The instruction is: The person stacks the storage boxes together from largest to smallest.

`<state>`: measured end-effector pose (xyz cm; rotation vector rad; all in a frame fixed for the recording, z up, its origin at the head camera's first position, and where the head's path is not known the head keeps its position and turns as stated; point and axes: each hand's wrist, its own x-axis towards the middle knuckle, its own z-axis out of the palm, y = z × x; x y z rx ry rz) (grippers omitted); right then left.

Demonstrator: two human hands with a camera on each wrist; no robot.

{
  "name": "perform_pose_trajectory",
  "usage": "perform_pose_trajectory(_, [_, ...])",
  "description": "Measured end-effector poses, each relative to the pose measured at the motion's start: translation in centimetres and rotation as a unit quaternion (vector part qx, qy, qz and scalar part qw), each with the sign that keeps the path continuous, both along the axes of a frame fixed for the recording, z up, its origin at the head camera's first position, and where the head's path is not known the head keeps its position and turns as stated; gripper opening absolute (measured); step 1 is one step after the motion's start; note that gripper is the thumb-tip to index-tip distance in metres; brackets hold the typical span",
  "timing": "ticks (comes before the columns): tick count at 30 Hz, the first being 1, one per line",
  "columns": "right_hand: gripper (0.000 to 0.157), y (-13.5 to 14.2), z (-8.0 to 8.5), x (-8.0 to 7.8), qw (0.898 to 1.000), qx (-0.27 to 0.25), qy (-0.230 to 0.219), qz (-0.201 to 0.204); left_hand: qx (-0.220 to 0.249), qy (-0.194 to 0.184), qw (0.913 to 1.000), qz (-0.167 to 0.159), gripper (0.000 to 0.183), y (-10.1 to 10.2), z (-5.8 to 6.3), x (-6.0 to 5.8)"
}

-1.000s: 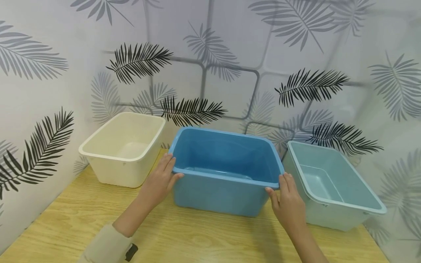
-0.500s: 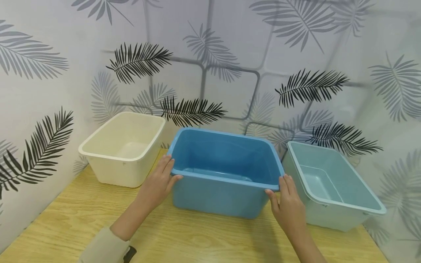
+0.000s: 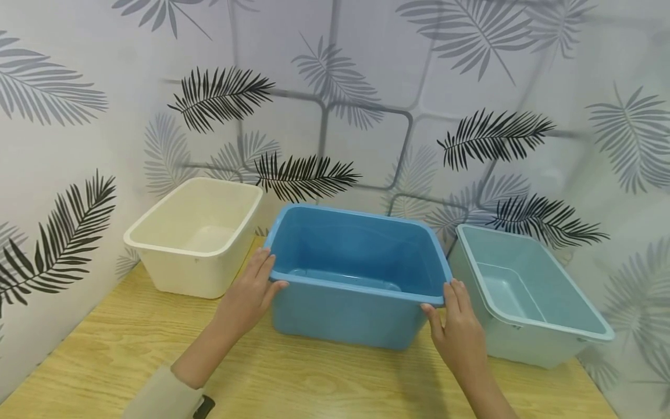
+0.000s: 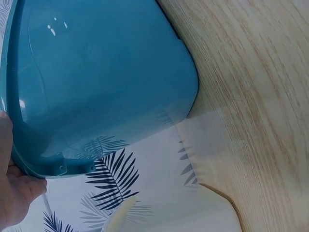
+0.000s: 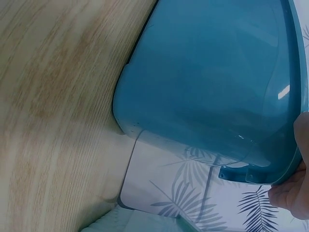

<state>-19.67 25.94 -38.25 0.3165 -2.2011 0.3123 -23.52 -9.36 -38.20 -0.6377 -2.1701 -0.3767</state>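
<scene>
Basin (image 3: 340,311), blue and rectangular, at centre of the head frame, upright, mouth upward; in both wrist views its base looks to be resting on the worktop (image 3: 314,384). Left hand (image 3: 248,294) grips the rim at the near left corner, thumb along the front side; right hand (image 3: 460,326) grips the near right corner likewise. In the wrist views, fingers curl under the rim at both ends.

Step in hand, by my reading: sliding or squaring the basin by its two ends. Next move seems to call for an even pull or push from both hands, rim kept level, with care on the right where the gap is narrow.

Against the frame a second ago: basin sits slightly lower in the picture and a touch further left, both near corners with it; left hand lower and left to match, right hand slightly lower. Grip unchanged.

Farther out: cream tub (image 3: 183,276) at left of frame, apart from basin; aqua tub (image 3: 539,343) at right, just beside it. Neither shows any real shift. Leaf-patterned wall (image 3: 366,58) fills the upper frame.
</scene>
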Motion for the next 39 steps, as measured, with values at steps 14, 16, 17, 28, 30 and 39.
perform_pose_trajectory(14, [0.073,-0.2,0.0,0.4,1.000,0.001,0.018,0.007,0.002,0.017,0.9999,-0.001,0.074,-0.1,0.1,0.5])
perform_pose_trajectory(16, [0.074,-0.2,0.1,0.5,1.000,0.001,0.022,0.009,0.004,0.016,0.9999,-0.002,0.075,-0.2,0.1,0.4])
perform_pose_trajectory(17, [0.074,-0.3,0.1,0.5,1.000,0.001,0.023,0.008,0.005,0.016,0.9999,-0.002,0.076,-0.2,0.1,0.4])
perform_pose_trajectory(28, [0.075,-0.7,0.3,0.8,1.000,0.006,0.020,0.001,0.011,0.007,0.9999,-0.009,0.073,-0.6,0.2,0.9])
perform_pose_trajectory(30, [0.075,-0.7,0.3,0.8,1.000,0.006,0.021,0.002,0.010,0.006,0.9999,-0.007,0.073,-0.6,0.2,1.0])
perform_pose_trajectory(39, [0.077,-0.8,0.4,1.2,1.000,0.005,0.026,0.007,0.009,0.003,1.0000,-0.004,0.077,-0.7,0.3,1.3])
